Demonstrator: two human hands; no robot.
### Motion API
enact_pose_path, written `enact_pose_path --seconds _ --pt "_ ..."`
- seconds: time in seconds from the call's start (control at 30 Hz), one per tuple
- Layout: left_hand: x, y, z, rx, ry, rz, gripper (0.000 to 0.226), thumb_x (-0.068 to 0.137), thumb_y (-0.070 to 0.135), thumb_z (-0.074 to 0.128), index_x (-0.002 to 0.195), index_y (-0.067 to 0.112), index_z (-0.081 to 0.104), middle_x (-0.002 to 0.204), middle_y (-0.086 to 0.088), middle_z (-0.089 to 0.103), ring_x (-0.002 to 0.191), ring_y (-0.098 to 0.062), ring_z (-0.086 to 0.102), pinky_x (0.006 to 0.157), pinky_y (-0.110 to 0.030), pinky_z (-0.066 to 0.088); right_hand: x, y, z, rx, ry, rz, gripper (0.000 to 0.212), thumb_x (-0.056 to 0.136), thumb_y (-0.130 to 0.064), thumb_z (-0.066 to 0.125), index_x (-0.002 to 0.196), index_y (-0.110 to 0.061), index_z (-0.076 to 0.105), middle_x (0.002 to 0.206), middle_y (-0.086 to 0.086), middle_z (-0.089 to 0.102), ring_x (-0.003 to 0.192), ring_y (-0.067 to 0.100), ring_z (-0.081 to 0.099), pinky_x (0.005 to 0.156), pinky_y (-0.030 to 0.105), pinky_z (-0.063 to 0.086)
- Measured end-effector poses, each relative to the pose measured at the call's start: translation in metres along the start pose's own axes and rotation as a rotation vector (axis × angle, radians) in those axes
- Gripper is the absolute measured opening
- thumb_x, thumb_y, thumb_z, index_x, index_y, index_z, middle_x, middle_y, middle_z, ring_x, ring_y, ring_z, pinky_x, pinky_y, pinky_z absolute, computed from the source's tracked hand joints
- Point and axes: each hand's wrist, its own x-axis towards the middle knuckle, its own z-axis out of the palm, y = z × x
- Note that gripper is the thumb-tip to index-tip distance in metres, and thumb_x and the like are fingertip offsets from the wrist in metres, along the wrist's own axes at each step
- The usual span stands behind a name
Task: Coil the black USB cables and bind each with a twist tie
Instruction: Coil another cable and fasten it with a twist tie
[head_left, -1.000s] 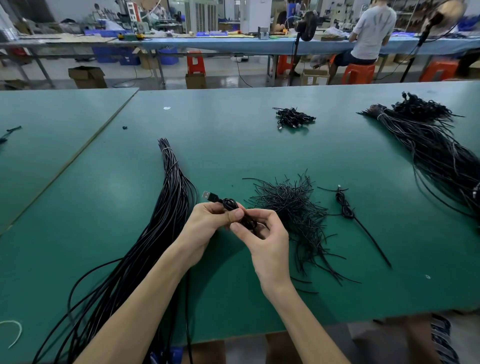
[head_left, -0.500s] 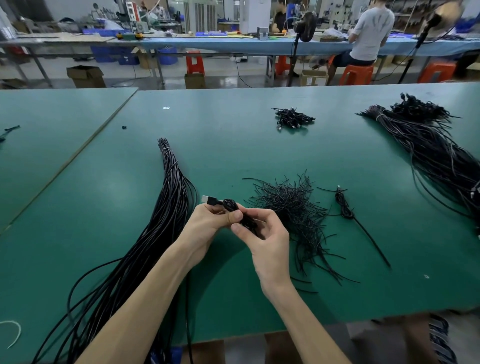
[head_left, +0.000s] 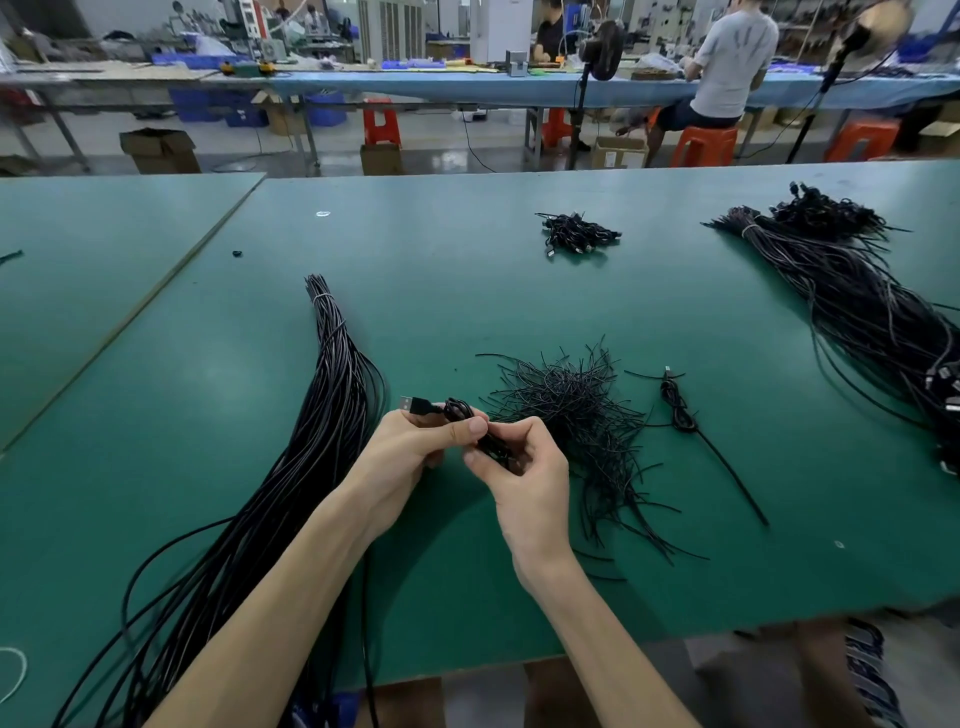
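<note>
I am pinching the coiled USB cable (head_left: 457, 411) in my left hand (head_left: 410, 452) just above the green table (head_left: 467, 291), its USB-A plug (head_left: 410, 404) poking out leftward. My right hand (head_left: 524, 483) is gripping the coil's other end, probably working a tie I cannot make out. A small heap of bound cables (head_left: 576, 234) is lying far back. The long bundle of uncoiled cables (head_left: 332, 395) and the twist-tie pile (head_left: 571, 410) are telling me most of the job is waiting.

Green surface (head_left: 467, 291) carries a black cable bundle (head_left: 337, 415) and black twist ties (head_left: 571, 410); beyond the surface, orange stools (head_left: 704, 148) and, seemingly, blue bins (head_left: 197, 104)
</note>
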Motion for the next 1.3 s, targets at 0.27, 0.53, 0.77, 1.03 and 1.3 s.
enact_pose_path --seconds 0.27,0.53,0.77,1.03,1.3 --pt "-0.001 0.000 0.002 0.026 -0.061 0.140 0.026 0.079 0.020 0.087 0.098 0.003 0.080 0.103 -0.019 0.077 0.100 -0.028 0.074 0.092 -0.030 0.057 0.000 0.001 0.000 0.007 0.031 0.028 0.023 0.084 -0.003 0.082 0.088 -0.017 0.065 0.090 -0.003 0.077 0.087 0.010 0.072 0.078 0.023 0.055" --pt "0.003 0.001 -0.002 0.042 -0.004 0.125 0.026 0.075 0.023 0.088 0.093 0.005 0.082 0.098 -0.019 0.078 0.093 -0.026 0.076 0.083 -0.030 0.060 -0.002 0.000 0.000 -0.021 -0.051 0.065 0.022 0.081 -0.022 0.088 0.091 -0.024 0.069 0.086 -0.005 0.075 0.077 0.007 0.065 0.073 0.024 0.054" --pt "0.005 -0.001 -0.007 0.033 -0.021 0.128 0.028 0.075 0.024 0.089 0.096 0.005 0.082 0.101 -0.020 0.078 0.093 -0.031 0.076 0.086 -0.037 0.062 -0.001 -0.001 -0.002 -0.042 -0.015 0.039 0.015 0.100 -0.016 0.068 0.093 -0.027 0.076 0.088 -0.009 0.076 0.070 0.003 0.061 0.067 0.019 0.051" --pt "0.005 -0.001 -0.008 0.037 -0.070 0.068 0.036 0.072 0.030 0.089 0.102 0.011 0.082 0.107 -0.017 0.078 0.100 -0.026 0.075 0.093 -0.035 0.060 -0.002 0.000 0.000 -0.013 0.034 0.045 0.011 0.094 -0.008 0.075 0.098 -0.018 0.078 0.100 -0.007 0.079 0.096 0.009 0.074 0.086 0.027 0.058" --pt "0.002 0.003 -0.005 0.095 -0.101 -0.003 0.032 0.081 0.029 0.081 0.103 0.005 0.079 0.102 -0.016 0.078 0.094 -0.026 0.076 0.074 -0.030 0.062 -0.004 0.000 -0.002 -0.023 0.105 0.031 0.012 0.093 -0.006 0.075 0.099 -0.016 0.079 0.098 -0.002 0.078 0.093 0.013 0.074 0.085 0.027 0.058"
